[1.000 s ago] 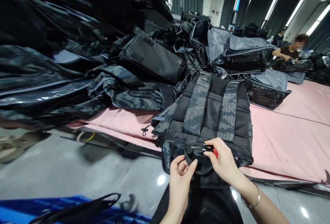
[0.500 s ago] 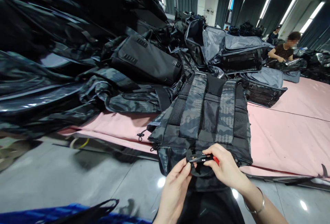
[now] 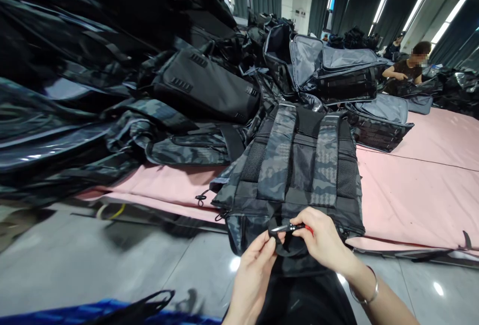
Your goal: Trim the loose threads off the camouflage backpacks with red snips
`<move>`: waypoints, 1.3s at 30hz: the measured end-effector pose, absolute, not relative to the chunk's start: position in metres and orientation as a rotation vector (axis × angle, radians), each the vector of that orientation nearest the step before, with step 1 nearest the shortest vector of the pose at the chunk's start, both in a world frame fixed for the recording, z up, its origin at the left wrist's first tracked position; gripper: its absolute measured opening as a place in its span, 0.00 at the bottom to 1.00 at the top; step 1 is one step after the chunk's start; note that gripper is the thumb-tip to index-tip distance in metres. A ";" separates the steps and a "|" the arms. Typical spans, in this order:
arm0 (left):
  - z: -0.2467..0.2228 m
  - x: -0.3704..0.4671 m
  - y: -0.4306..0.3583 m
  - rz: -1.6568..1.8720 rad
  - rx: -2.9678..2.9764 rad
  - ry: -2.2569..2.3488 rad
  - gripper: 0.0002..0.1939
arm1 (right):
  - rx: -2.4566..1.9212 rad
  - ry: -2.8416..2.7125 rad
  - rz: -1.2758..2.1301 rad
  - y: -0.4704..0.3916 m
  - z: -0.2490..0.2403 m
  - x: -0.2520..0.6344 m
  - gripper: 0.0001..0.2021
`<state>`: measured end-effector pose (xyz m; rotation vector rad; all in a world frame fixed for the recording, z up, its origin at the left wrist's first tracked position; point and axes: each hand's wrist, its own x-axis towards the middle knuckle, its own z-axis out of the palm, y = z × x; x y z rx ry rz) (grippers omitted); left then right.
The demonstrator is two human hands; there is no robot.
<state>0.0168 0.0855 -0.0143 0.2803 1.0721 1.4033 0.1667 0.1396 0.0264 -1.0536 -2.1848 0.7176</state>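
A dark camouflage backpack [image 3: 303,160] lies with its shoulder straps facing up, overhanging the near table edge. My left hand [image 3: 258,260] is closed, pinching a black webbing strap [image 3: 274,233] at the pack's near end. In my right hand [image 3: 322,237] are thread snips [image 3: 286,227] with a red part showing between the fingers. Their blades point left and lie at the strap, just above my left fingertips. Whether the blade tips touch the webbing I cannot tell.
The pink-covered table [image 3: 411,190] runs across the view. Piled bags [image 3: 63,115] crowd the left side. Open bags with grey lining [image 3: 348,65] stand behind the backpack. A co-worker [image 3: 409,68] is at the far right. Blue material [image 3: 108,310] lies at bottom left.
The snips have turned slightly, so their blades show more clearly over the strap. Both hands stay almost in place. The whole view has shifted a little.
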 end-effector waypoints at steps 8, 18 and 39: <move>-0.018 0.018 0.086 1.369 0.341 1.108 0.20 | -1.051 -2.201 0.687 0.138 0.030 0.166 0.08; 0.006 0.021 0.087 1.448 1.365 1.531 0.18 | -1.249 -1.302 0.823 0.111 0.026 0.216 0.09; 0.006 0.047 0.097 1.140 1.101 1.350 0.15 | -1.384 -1.445 0.954 0.075 0.008 0.206 0.09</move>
